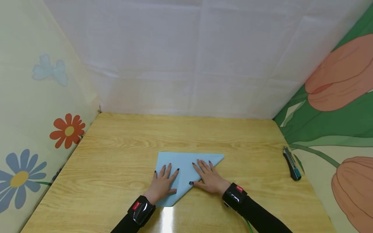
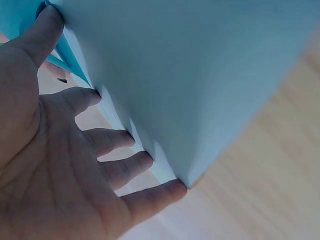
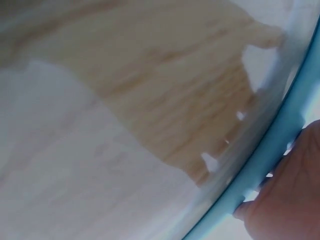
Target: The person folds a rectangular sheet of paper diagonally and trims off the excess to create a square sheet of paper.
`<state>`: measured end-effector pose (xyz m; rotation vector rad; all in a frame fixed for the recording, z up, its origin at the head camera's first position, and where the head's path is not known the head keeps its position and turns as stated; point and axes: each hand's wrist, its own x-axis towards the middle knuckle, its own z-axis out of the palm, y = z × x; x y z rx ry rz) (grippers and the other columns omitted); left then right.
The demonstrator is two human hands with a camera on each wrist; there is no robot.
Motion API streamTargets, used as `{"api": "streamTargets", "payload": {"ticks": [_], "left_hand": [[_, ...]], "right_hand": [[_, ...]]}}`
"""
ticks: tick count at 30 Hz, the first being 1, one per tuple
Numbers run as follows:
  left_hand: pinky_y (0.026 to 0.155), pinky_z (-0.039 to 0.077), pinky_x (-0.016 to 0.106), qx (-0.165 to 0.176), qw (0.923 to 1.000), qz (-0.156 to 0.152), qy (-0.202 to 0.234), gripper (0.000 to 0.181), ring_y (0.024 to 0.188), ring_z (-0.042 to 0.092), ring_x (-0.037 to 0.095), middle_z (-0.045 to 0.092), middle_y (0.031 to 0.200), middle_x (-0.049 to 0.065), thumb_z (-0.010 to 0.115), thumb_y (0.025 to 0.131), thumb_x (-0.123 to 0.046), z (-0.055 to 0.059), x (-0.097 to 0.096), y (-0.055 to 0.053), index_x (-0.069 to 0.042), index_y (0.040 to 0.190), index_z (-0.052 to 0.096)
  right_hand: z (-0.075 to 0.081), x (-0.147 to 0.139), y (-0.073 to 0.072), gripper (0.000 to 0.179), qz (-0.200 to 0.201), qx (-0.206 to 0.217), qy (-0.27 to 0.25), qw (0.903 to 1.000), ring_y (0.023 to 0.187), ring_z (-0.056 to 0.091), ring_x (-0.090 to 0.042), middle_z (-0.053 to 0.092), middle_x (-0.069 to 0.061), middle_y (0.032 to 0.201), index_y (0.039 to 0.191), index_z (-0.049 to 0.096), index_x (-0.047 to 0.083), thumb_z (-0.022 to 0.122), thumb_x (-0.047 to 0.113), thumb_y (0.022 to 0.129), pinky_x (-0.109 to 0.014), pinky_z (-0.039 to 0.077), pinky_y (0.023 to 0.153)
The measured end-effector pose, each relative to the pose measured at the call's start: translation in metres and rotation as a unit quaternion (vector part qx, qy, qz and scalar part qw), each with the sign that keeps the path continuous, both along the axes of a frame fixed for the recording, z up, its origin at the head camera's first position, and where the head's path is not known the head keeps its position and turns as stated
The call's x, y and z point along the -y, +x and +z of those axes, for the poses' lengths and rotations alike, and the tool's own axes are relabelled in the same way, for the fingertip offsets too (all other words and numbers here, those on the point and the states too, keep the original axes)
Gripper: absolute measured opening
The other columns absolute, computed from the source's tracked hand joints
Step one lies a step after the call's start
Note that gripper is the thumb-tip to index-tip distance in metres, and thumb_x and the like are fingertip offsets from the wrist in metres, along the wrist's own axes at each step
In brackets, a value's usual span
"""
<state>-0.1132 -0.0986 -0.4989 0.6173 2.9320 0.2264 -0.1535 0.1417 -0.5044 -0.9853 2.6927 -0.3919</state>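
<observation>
A light blue sheet of paper (image 1: 186,161), folded along its slanted lower right edge, lies on the wooden table. My left hand (image 1: 162,186) rests on its left part with the fingers spread. In the left wrist view the fingertips of the left hand (image 2: 65,145) touch the pale paper (image 2: 150,75). On the right part of the sheet my right hand (image 1: 210,179) lies with fingers extended and thumb apart, beside the slanted fold. The right wrist view shows only part of the right hand (image 3: 285,195) at the blue paper edge (image 3: 260,160).
A utility knife (image 1: 291,163) with a black and teal body lies near the right edge of the wooden table (image 1: 116,155). A white cloth (image 1: 186,64) hangs behind. Flower-printed cloths (image 1: 68,131) stand at both sides.
</observation>
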Motion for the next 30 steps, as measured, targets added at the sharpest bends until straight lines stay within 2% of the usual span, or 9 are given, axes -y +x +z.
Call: {"api": "streamTargets", "payload": {"ticks": [15,20,24,27,30], "left_hand": [[0.092,0.034,0.066,0.006,0.9997,-0.002,0.025,0.073,0.129,0.033,0.045,0.036,0.143,0.025,0.075,0.078,-0.035,-0.001,0.003,-0.003,-0.004,0.137,0.046],[0.092,0.034,0.067,0.016,0.9995,-0.003,0.028,0.073,0.129,0.033,0.046,0.036,0.143,0.025,0.075,0.078,-0.034,0.000,0.003,-0.005,-0.002,0.136,0.046],[0.092,0.033,0.068,0.026,0.9984,-0.001,0.050,0.072,0.129,0.033,0.046,0.036,0.142,0.026,0.076,0.077,-0.032,0.002,0.003,-0.006,-0.001,0.135,0.046],[0.091,0.033,0.069,0.031,0.9971,0.003,0.069,0.065,0.129,0.033,0.047,0.038,0.141,0.027,0.073,0.081,-0.026,0.004,0.004,-0.007,0.000,0.134,0.048],[0.090,0.034,0.068,0.033,0.9965,0.009,0.076,0.049,0.128,0.035,0.046,0.040,0.140,0.027,0.064,0.088,-0.014,0.005,0.003,-0.008,0.001,0.132,0.049]], "right_hand": [[-0.004,0.004,-0.011,0.071,0.015,0.006,0.024,0.9996,0.142,0.011,-0.032,0.013,-0.017,0.155,0.150,0.022,0.008,0.042,0.050,0.096,-0.053,0.007,0.112],[-0.004,0.004,-0.014,0.071,0.015,0.010,0.027,0.9995,0.142,0.010,-0.031,0.012,-0.017,0.155,0.150,0.022,0.009,0.041,0.052,0.096,-0.052,0.007,0.112],[-0.003,0.004,-0.014,0.071,0.019,0.010,0.030,0.9993,0.143,0.010,-0.030,0.012,-0.017,0.155,0.150,0.022,0.010,0.040,0.052,0.096,-0.052,0.007,0.112],[-0.002,0.004,-0.015,0.071,0.024,0.003,0.034,0.9991,0.143,0.011,-0.030,0.012,-0.016,0.155,0.150,0.022,0.010,0.040,0.052,0.096,-0.052,0.008,0.112],[-0.002,0.004,-0.015,0.071,0.027,-0.003,0.033,0.9991,0.142,0.012,-0.029,0.014,-0.016,0.155,0.150,0.023,0.010,0.041,0.052,0.096,-0.052,0.009,0.112]]}}
